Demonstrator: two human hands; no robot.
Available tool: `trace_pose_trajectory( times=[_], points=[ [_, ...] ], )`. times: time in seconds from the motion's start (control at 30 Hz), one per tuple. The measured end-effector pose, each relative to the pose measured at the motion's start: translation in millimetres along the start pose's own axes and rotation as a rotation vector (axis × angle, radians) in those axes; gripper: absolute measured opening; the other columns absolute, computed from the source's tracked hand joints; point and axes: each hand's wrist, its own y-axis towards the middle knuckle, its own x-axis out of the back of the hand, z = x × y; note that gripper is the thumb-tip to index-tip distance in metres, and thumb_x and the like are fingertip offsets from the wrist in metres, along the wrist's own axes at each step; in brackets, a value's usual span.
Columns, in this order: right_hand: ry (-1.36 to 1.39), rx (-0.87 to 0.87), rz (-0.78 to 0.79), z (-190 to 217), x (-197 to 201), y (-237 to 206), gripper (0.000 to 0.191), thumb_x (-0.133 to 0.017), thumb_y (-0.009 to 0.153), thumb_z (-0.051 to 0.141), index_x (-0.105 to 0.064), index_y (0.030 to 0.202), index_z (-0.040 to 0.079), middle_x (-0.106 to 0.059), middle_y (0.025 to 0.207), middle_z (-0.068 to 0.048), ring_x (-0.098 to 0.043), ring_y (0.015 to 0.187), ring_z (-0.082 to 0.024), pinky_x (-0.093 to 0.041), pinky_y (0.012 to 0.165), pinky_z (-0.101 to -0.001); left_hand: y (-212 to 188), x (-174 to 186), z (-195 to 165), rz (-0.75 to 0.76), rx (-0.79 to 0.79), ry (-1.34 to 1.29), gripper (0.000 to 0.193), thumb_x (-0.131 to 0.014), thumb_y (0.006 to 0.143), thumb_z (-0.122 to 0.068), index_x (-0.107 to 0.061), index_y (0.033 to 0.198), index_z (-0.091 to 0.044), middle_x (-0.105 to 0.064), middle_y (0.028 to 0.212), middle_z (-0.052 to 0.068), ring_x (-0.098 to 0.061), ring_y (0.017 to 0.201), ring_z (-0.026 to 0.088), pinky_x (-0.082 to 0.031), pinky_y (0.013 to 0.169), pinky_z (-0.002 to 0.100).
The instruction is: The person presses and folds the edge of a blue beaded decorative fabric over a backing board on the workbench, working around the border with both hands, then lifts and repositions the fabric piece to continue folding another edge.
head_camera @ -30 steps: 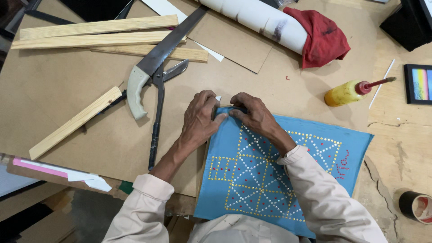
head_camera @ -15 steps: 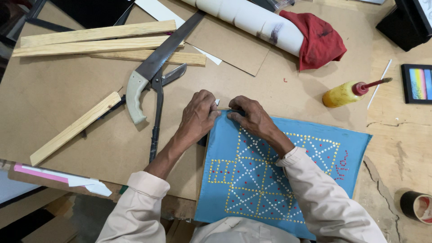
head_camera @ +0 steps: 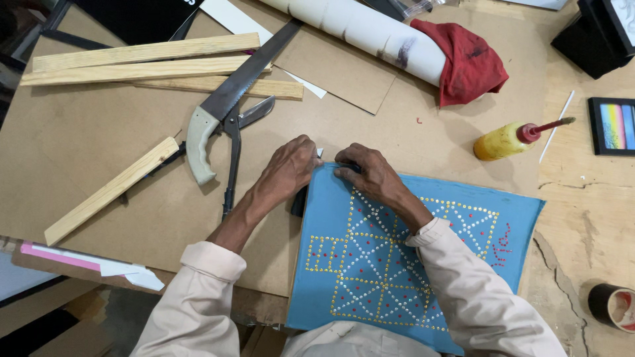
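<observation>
**Hands on upper edge of blue panel**

Left hand [head_camera: 286, 170] at 10 o'clock of blue dotted panel [head_camera: 410, 251], fingers curled narrow, pressing on the panel's upper left corner. Right hand [head_camera: 370, 173] just beside, fingers flat and close together on the top edge. Firm grip or mere pressure: cannot tell. Panel flat on brown board surface [head_camera: 99, 152], near edge. Handsaw [head_camera: 228, 106] and shears [head_camera: 235, 142] at 10 o'clock of hands. Yellow glue bottle [head_camera: 506, 139] at 2 o'clock. Red cloth [head_camera: 466, 59] at 1 o'clock, against white roll [head_camera: 370, 33].

Tape roll [head_camera: 614, 307] cut off; fingertips perhaps hidden.
</observation>
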Motion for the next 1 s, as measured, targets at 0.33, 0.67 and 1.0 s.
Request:
trace_pose_trajectory(
  times=[0.33, 0.67, 1.0],
  points=[
    [0.104, -0.136, -0.066, -3, -6, 1, 0.025, -0.078, 0.088, 0.022, -0.072, 0.1, 0.001, -0.072, 0.086, -0.01, -0.069, 0.076, -0.02, -0.056, 0.069, -0.0351, 4, -1, 2, 0.013, -0.014, -0.031, 0.022, -0.069, 0.092, -0.013, -0.054, 0.086, 0.003, -0.06, 0.087, 0.018, -0.064, 0.081, 0.036, -0.049, 0.074, 0.049],
    [-0.028, -0.292, -0.167, -10, -20, 13, 0.029, -0.078, 0.084, 0.033, -0.075, 0.089, 0.005, -0.072, 0.073, -0.011, -0.065, 0.063, -0.022, -0.052, 0.06, -0.0368, 14, 0, 9, 0.027, 0.178, -0.287, 0.024, -0.073, 0.088, -0.01, -0.052, 0.087, 0.002, -0.063, 0.074, 0.013, -0.064, 0.07, 0.026, -0.051, 0.063, 0.04],
    [-0.164, -0.364, -0.138, -25, -30, 25, 0.036, -0.069, 0.09, 0.04, -0.076, 0.086, 0.005, -0.069, 0.067, -0.013, -0.065, 0.062, -0.026, -0.05, 0.062, -0.041, 13, -31, 34, -0.071, 0.398, -0.717, 0.026, -0.066, 0.095, -0.022, -0.072, 0.092, 0.003, -0.067, 0.069, 0.002, -0.063, 0.057, 0.006, -0.052, 0.052, 0.026]
  ],
)
